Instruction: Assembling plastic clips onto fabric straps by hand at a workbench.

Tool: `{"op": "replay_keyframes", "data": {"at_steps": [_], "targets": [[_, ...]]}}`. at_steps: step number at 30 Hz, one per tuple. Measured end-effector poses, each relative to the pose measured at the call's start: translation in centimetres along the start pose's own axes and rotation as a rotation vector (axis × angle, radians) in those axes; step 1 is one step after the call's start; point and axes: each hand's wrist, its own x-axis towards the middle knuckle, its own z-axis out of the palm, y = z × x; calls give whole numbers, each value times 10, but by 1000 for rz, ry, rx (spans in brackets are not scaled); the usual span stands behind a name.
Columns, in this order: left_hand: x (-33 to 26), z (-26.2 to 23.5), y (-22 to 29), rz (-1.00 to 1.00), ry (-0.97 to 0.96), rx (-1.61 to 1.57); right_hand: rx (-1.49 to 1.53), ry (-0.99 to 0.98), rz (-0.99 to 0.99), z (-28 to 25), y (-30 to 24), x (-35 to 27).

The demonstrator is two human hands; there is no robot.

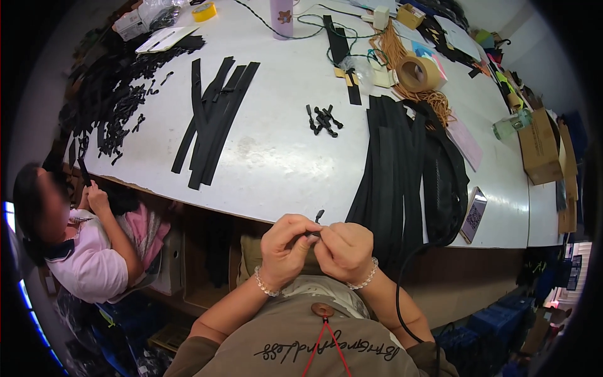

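Observation:
My left hand (pixel 286 248) and my right hand (pixel 347 251) meet just off the table's near edge, fingertips pinched together. Between them is a small black zipper pull (pixel 319 215), its flat end sticking up past the fingers; the rest of it is mostly hidden. Farther off on the white table (pixel 282 163) lies a small heap of similar black pulls (pixel 325 121). Long black zipper-like strips (pixel 392 169) lie side by side just right of my hands and hang over the edge. More black strips (pixel 217 125) lie loosely crossed to the left.
A large spread of black pulls (pixel 116 119) covers the far left. At left, a co-worker (pixel 94 251) sits handling a black piece. On the right are a black bag (pixel 443 182), a phone (pixel 473 215), a tape roll (pixel 419 74), a bottle (pixel 510 124) and a cardboard box (pixel 541 147).

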Motion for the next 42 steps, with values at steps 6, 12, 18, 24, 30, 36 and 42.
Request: {"op": "replay_keyframes", "data": {"at_steps": [6, 12, 18, 24, 30, 36, 42], "targets": [[1, -1, -3, -5, 23, -31, 160, -36, 147, 0, 1, 1], [-4, -4, -7, -34, 23, -95, 111, 12, 62, 5, 4, -3], [-9, -3, -5, -157, 73, -358, 67, 81, 53, 3, -3, -10], [-17, -20, 3, -712, -131, -341, 376, 44, 427, 4, -6, -43], [-37, -11, -36, -983, -162, -371, 1015, 21, 1200, 27, 11, -99], [-33, -4, -67, -1128, -82, -443, 1330, 284, 1463, 38, 30, -102], [-32, 0, -65, -1132, -34, -449, 1384, 308, 1479, 40, 34, -103]]}}
